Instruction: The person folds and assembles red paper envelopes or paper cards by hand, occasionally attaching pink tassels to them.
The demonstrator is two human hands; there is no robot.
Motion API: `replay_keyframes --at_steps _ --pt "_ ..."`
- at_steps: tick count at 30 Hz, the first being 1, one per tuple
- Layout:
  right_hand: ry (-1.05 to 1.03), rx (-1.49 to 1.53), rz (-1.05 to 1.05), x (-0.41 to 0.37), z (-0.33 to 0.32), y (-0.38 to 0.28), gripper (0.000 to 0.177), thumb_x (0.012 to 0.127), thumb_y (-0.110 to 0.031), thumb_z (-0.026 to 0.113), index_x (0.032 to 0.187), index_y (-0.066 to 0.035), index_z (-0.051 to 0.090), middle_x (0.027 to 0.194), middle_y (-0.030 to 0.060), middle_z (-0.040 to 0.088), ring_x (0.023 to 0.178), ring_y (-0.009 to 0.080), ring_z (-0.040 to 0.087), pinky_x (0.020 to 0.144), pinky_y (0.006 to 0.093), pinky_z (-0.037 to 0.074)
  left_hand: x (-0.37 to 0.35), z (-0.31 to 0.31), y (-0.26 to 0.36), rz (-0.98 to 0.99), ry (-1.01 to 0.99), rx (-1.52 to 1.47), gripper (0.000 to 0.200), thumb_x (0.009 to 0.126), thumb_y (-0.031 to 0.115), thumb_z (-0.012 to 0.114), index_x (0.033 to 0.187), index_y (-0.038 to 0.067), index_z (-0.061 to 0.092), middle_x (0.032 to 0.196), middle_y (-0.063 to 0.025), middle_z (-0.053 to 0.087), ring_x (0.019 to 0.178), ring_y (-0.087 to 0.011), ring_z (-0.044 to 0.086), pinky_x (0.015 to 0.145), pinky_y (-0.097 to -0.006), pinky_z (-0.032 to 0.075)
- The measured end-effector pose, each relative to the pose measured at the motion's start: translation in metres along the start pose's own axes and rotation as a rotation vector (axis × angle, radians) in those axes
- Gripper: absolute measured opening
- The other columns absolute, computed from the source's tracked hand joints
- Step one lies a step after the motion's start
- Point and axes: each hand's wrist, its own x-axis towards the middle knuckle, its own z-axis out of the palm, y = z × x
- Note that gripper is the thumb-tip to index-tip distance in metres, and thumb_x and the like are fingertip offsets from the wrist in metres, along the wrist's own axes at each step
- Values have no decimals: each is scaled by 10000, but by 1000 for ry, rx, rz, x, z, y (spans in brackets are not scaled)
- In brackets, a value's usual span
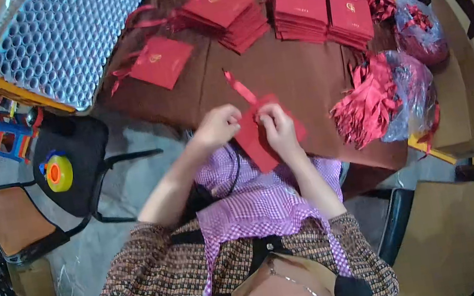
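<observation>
A red card pouch (pixel 260 144) lies at the near edge of the brown-covered table, partly over the lap. A red ribbon (pixel 241 88) sticks out from its top. My right hand (pixel 277 126) rests on the pouch, its fingers pinched at the ribbon's base. My left hand (pixel 220 127) is at the pouch's left edge with its fingers curled together; what they hold, if anything, is hidden. One more red pouch (pixel 162 63) with gold print and a ribbon lies farther left on the table.
Stacks of red pouches (pixel 300 4) stand at the back of the brown table (pixel 203 100). Red ribbon bundles (pixel 365 104) and plastic bags lie right, beside a cardboard box (pixel 460 83). A crate of tubes (pixel 66 45) is back left, a chair (pixel 71 158) left.
</observation>
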Motion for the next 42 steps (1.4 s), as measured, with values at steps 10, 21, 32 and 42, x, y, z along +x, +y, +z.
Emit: replay_keyframes --at_steps 10,21,32,42 --pt "5 302 229 8 -10 6 108 859 10 582 962 2 613 905 30 635 849 93 591 752 227 485 -9 -1 -7 -157 -148 -527 350 794 -15 550 1142 -56 536 863 -12 611 782 -81 566 730 -224 463" --pt "50 -131 -126 18 -25 -11 82 785 19 615 863 -4 623 892 80 621 916 181 588 836 287 446 2 -1 26 -120 4 -643 363 853 11 526 1214 -30 502 955 -11 610 867 -72 560 796 -208 453" --pt "113 -551 -251 13 -17 -20 62 782 -81 658 818 -75 607 828 42 624 857 217 570 871 355 342 13 16 28 -25 165 -493 322 824 5 569 1142 -39 551 959 -70 650 807 -88 582 735 -233 481" --pt "98 -587 -283 7 -15 -6 108 765 -105 664 843 -79 592 811 60 577 845 234 549 859 387 333 12 21 19 30 113 -410 433 776 -59 584 1205 -17 539 1026 -43 626 874 -66 546 785 -204 451"
